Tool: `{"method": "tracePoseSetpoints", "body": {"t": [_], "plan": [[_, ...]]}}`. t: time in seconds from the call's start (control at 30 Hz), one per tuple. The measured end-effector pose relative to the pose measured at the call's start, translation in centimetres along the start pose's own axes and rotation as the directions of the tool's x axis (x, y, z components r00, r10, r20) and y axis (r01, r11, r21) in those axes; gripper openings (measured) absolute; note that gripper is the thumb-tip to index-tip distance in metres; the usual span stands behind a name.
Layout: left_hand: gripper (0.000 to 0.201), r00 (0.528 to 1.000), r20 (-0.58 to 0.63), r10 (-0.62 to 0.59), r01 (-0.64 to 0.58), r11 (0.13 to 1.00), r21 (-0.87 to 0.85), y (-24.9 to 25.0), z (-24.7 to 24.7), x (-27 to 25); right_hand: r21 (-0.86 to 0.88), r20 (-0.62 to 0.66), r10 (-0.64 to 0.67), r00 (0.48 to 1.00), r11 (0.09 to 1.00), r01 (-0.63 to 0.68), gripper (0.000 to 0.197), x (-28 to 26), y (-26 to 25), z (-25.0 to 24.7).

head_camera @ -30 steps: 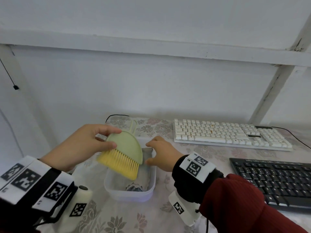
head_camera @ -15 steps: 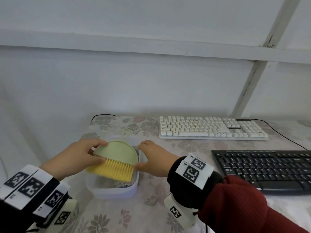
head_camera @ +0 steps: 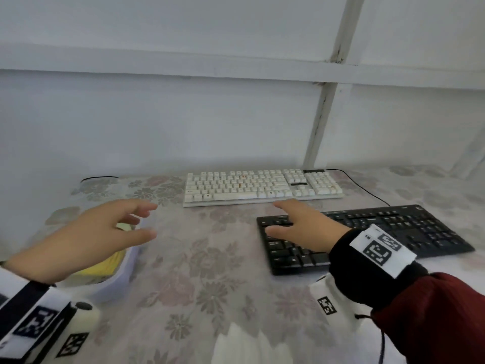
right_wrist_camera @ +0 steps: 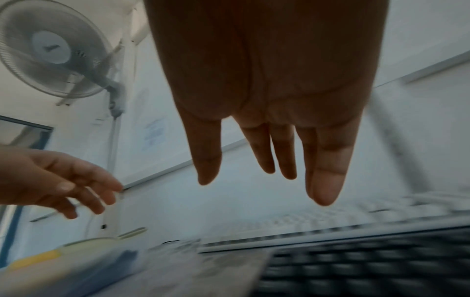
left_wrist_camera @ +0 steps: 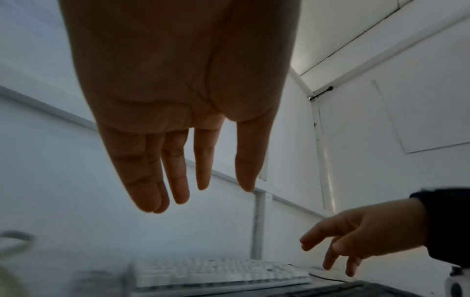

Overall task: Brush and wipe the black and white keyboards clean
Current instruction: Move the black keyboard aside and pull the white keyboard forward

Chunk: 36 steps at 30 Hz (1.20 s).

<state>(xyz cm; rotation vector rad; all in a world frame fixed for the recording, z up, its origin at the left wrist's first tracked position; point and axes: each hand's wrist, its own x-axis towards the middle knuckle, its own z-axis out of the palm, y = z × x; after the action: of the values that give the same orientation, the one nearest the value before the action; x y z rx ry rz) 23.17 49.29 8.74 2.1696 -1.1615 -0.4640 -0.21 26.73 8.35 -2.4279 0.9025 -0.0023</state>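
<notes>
- Since the earlier frames the left hand (head_camera: 86, 239) has let go of the brush (head_camera: 105, 265), which now lies in the tub (head_camera: 123, 274), and the right hand (head_camera: 304, 228) has left the tub's edge and gone over to the black keyboard (head_camera: 388, 232).
- The left hand hangs above the tub with fingers spread loosely and holds nothing; the left wrist view shows the fingers (left_wrist_camera: 175, 170) straight and apart.
- The right hand is over the left end of the black keyboard, fingers stretched forward and relaxed, and it holds nothing. I cannot tell if it touches the keys.
- The white keyboard (head_camera: 262, 186) lies at the back of the table (head_camera: 210, 271), near the wall, with small orange marks on some keys.
- The black keyboard lies in front of it and more to the right, apart from it.
- The tub stands at the left edge of the table, half hidden under the left hand; only the yellow bristles of the brush show clearly.
- A fan (right_wrist_camera: 50, 50) is on the wall in the right wrist view.
</notes>
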Motion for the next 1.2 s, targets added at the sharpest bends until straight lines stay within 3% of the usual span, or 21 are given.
{"method": "tracePoseSetpoints", "body": {"t": [0.1, 0.27, 0.43, 0.47, 0.5, 0.57, 0.6, 0.73, 0.83, 0.97, 1.2], "plan": [[0.061, 0.999, 0.039, -0.001, 0.003, 0.998, -0.064, 3.7, 4.0, 0.9, 0.041, -0.047, 0.11, 0.993, 0.993, -0.108, 0.068, -2.5, 6.3, -3.2], [0.04, 0.994, 0.102, -0.045, 0.056, 0.993, -0.108, 9.6, 11.1, 2.5, 0.09, -0.102, 0.293, 0.951, 0.955, -0.284, 0.072, -6.0, 17.0, -8.1], [0.058, 0.98, 0.141, -0.138, 0.152, 0.984, -0.094, 12.7, 16.2, 4.1, 0.075, -0.116, 0.403, 0.908, 0.915, -0.396, 0.094, -7.9, 25.0, -11.5], [0.059, 0.974, 0.156, -0.163, 0.179, 0.98, -0.091, 13.2, 17.0, 4.2, 0.079, -0.112, 0.419, 0.901, 0.908, -0.412, 0.096, -7.9, 26.3, -12.0], [0.06, 0.967, 0.171, -0.189, 0.206, 0.975, -0.084, 13.4, 17.8, 4.4, 0.082, -0.104, 0.432, 0.896, 0.902, -0.425, 0.085, -8.0, 27.3, -12.4], [0.069, 0.952, 0.205, -0.226, 0.244, 0.968, -0.064, 14.0, 19.0, 4.7, 0.068, -0.063, 0.435, 0.898, 0.9, -0.431, 0.057, -8.0, 29.0, -13.1], [0.075, 0.945, 0.223, -0.238, 0.255, 0.966, -0.05, 14.4, 19.5, 4.7, 0.053, -0.061, 0.425, 0.903, 0.905, -0.422, 0.054, -7.9, 29.6, -13.3], [0.081, 0.924, 0.275, -0.267, 0.3, 0.95, -0.086, 15.4, 20.6, 5.0, 0.038, 0.0, 0.402, 0.916, 0.915, -0.401, 0.06, -7.2, 31.5, -13.5], [0.097, 0.905, 0.334, -0.264, 0.318, 0.94, -0.12, 14.7, 20.9, 5.3, 0.054, 0.052, 0.385, 0.921, 0.92, -0.388, 0.066, -6.0, 33.2, -13.2], [0.082, 0.902, 0.337, -0.268, 0.338, 0.926, -0.168, 14.0, 21.0, 5.9, 0.07, 0.088, 0.356, 0.93, 0.929, -0.362, 0.067, -5.3, 33.8, -13.3], [0.121, 0.92, 0.3, -0.252, 0.299, 0.947, -0.12, 12.1, 21.3, 6.5, 0.128, 0.096, 0.334, 0.938, 0.93, -0.344, 0.07, -4.0, 35.1, -13.3]]}}
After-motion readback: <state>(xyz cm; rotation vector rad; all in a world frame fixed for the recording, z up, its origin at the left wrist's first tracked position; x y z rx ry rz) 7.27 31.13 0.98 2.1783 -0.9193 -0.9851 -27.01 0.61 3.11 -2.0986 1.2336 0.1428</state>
